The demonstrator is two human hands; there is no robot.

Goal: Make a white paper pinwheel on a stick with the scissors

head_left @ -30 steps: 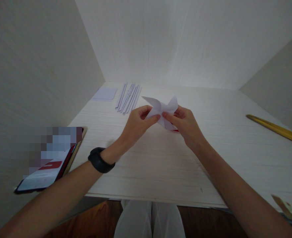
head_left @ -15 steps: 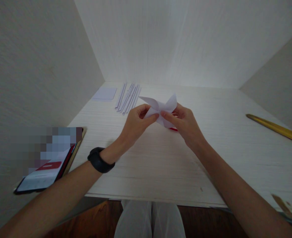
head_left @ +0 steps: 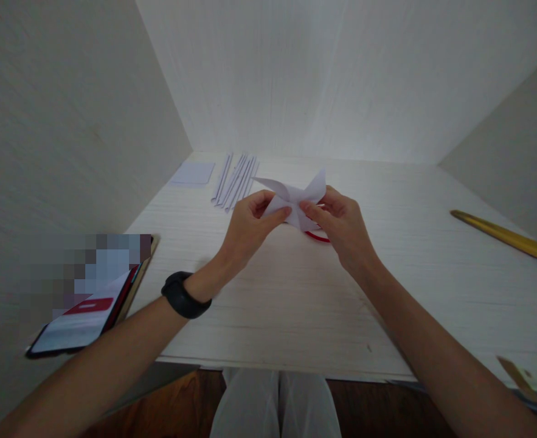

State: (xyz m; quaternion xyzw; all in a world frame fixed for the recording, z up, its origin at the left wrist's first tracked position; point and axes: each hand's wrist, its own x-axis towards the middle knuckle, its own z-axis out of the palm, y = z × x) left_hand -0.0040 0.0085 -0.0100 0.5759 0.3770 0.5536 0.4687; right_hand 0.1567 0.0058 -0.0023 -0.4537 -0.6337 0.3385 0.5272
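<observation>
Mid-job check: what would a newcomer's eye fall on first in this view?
Probably the white paper with pointed flaps, held by the left hand and right hand near the middle of the view. After that, the long yellow object at far right on the white table, and the black wristband on the left arm.

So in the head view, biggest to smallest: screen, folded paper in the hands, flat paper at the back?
1. Screen
2. Folded paper, partly covered
3. Flat paper; being farther back may make it look smaller
</observation>
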